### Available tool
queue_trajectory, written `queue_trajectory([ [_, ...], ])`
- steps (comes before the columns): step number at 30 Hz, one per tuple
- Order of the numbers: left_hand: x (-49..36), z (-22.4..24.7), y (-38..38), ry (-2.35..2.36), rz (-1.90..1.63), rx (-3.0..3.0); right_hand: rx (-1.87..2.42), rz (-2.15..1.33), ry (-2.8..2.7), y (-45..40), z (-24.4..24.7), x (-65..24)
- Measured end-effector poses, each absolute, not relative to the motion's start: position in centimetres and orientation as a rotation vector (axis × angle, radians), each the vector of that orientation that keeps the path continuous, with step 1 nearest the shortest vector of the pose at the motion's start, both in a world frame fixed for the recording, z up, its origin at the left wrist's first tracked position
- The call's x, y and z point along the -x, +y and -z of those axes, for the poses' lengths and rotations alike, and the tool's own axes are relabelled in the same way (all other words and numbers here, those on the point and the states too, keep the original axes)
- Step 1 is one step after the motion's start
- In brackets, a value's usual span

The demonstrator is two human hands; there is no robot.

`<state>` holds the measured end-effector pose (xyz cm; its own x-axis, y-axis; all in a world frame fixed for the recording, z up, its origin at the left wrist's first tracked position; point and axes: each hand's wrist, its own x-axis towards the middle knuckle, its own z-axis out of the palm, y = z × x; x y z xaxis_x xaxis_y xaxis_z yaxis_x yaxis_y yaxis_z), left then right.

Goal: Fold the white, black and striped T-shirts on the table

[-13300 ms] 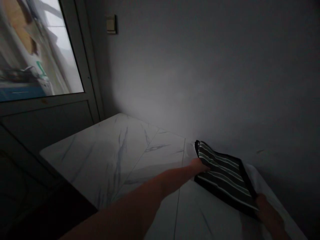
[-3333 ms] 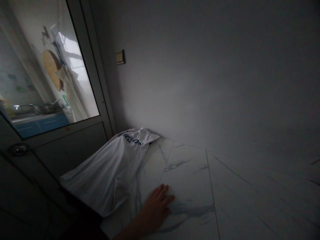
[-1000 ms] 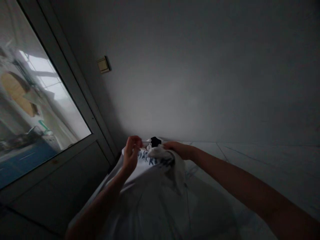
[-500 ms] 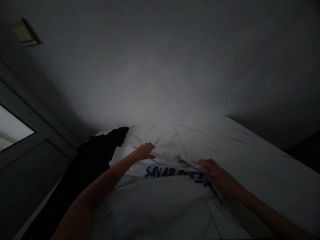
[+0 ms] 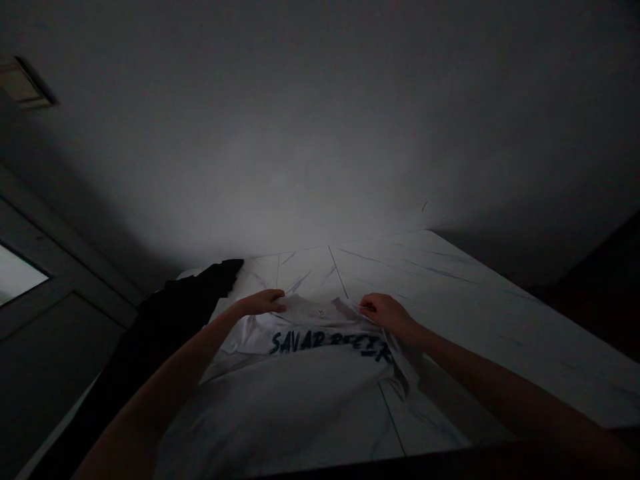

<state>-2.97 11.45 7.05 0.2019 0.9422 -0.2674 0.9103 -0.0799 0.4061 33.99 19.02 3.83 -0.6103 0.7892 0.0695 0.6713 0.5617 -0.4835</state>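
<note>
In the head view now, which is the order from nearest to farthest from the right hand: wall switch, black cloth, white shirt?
1. White shirt: at the right hand.
2. Black cloth: left side.
3. Wall switch: upper left.

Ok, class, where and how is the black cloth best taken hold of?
Probably by the far right corner of the black cloth, pinched from above and the right: that corner's edge stands out against bare, pale table, while the nearer length runs partly behind the left forearm.
</note>
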Motion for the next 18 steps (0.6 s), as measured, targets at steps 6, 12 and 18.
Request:
queue_trajectory([
  [6,6.9,-13.5,11.1,1.982,-0.219,-1.973,1.132,-0.694,-2.127,25.6,-7.7,-31.1],
  [12,6.4,-30.5,12.6,2.759,-0.932,-2.065,0.67,-0.215,-1.784,31.5,-23.4,-28.2],
  [18,4.1,-37.1,10.0,2.976,-1.222,-2.262,0.566,0.03,-1.589,29.9,-30.8,-30.2],
])
